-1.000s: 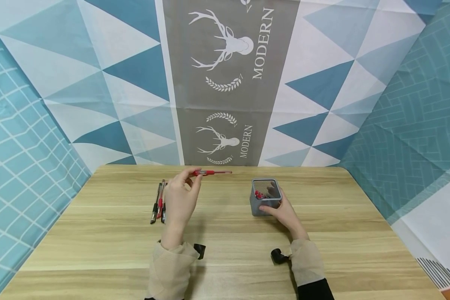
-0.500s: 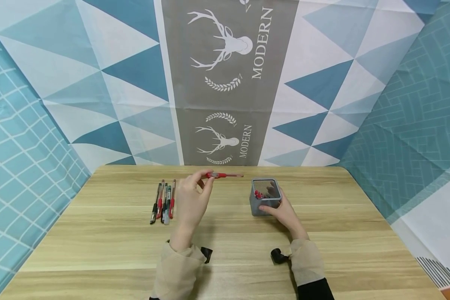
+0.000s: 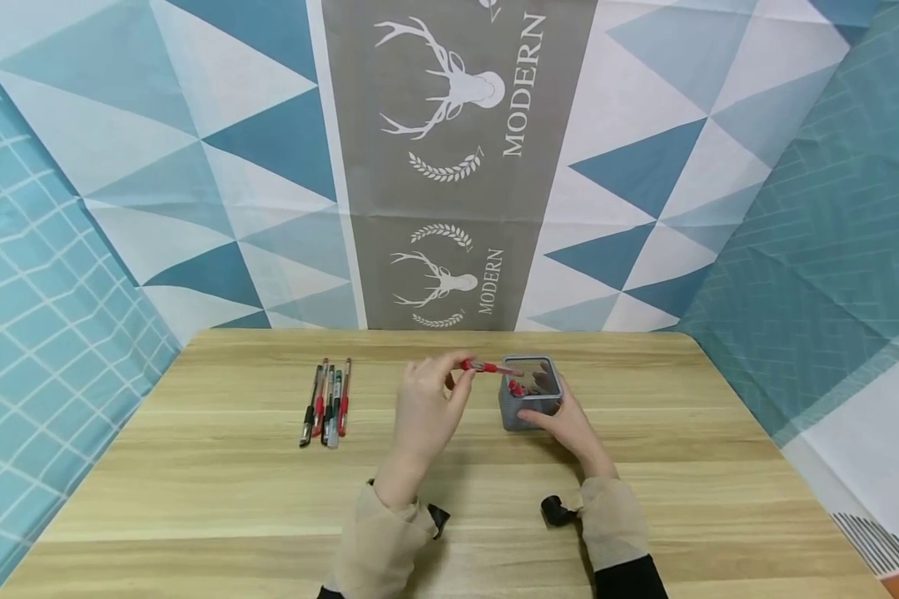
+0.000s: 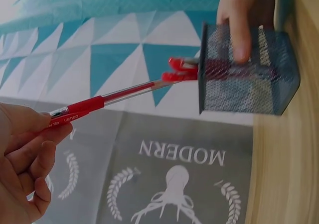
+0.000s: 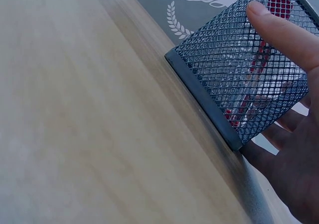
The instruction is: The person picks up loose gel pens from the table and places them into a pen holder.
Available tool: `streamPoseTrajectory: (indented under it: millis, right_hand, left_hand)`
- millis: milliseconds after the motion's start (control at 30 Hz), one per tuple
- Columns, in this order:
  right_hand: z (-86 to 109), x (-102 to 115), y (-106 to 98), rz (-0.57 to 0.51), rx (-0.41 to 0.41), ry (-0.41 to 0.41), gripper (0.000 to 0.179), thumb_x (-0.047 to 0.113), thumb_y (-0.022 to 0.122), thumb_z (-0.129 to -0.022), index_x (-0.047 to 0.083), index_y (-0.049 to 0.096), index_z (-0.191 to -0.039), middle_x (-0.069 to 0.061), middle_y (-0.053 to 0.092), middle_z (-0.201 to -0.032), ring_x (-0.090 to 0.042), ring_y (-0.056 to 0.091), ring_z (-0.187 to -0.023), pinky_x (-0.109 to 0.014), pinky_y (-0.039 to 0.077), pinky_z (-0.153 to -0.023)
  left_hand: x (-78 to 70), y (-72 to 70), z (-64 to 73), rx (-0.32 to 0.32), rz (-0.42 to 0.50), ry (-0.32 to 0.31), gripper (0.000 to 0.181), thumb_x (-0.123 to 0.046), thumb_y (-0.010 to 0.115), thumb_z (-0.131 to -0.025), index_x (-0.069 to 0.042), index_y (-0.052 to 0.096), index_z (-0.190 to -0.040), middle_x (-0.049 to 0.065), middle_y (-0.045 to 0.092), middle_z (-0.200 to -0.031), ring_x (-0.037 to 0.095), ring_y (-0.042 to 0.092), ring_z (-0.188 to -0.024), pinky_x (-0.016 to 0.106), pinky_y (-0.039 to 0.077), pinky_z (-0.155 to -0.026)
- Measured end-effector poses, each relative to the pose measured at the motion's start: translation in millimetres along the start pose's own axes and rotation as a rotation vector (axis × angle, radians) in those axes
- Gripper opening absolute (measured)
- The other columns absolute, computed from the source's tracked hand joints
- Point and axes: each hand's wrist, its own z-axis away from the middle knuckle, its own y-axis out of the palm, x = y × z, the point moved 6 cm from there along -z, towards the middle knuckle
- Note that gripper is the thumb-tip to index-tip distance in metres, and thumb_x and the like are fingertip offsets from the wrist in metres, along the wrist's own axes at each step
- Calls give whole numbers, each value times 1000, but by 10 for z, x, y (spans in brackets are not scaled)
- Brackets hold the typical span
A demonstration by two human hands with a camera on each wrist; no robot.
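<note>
My left hand (image 3: 430, 408) pinches a red gel pen (image 4: 94, 103) by its capped end between thumb and forefinger. The pen's clear tip reaches over the left rim of a grey wire-mesh pen holder (image 3: 515, 413) in the head view. In the left wrist view the tip lies close to the red pen ends (image 4: 180, 70) that stick out of the holder. My right hand (image 3: 569, 424) grips the holder from its right side, thumb across the near face. Through the mesh, red pens (image 5: 256, 67) show inside; the right hand's far fingers are partly hidden behind the holder.
Several black and red pens (image 3: 328, 408) lie side by side on the left of the wooden table (image 3: 217, 482). A patterned cloth backdrop (image 3: 449, 200) stands behind the table's far edge. Black wrist cameras (image 3: 557, 511) sit at the cuffs.
My left hand has moved right with the red pen, bringing its tip over the pen holder and tilting it slightly down. The loose pens have come into fuller view; the right hand stays still.
</note>
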Motion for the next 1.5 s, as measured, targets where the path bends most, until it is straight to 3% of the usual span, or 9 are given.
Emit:
streamPoseTrajectory:
  millis: [200, 633, 1167, 1500]
  right_hand:
    - [2, 15, -2, 10, -8, -2, 88, 6, 72, -76, 7, 17, -144, -26, 31, -141, -41, 31, -130, -54, 22, -105]
    - [-16, 16, -1, 17, -7, -7, 86, 6, 71, -75, 6, 19, -143, -28, 31, -140, -43, 33, -127, -55, 23, -104]
    - [-6, 20, 2, 24, -6, -8, 86, 6, 72, -75, 5, 19, -143, -27, 32, -140, -43, 34, -127, -55, 24, -103]
    - [2, 21, 8, 10, -10, -2, 86, 7, 72, -75, 7, 19, -143, -27, 32, -140, -42, 34, -127, -55, 25, -103]
  left_hand:
    - [-69, 65, 11, 18, -24, 22, 15, -11, 68, -79, -9, 68, -94, -3, 68, -75, 8, 52, -55, 27, 36, -62]
    - [-111, 235, 53, 60, -56, 55, 16, -11, 68, -79, -12, 69, -95, -2, 69, -86, 9, 59, -68, 27, 39, -67]
    - [-42, 395, 115, 92, -83, 50, 21, -9, 68, -79, -10, 67, -100, 0, 70, -94, 12, 65, -80, 26, 42, -67]
    - [1, 503, 91, 112, -119, 59, 19, -11, 66, -81, -11, 68, -101, -1, 70, -89, 13, 64, -76, 27, 42, -67]
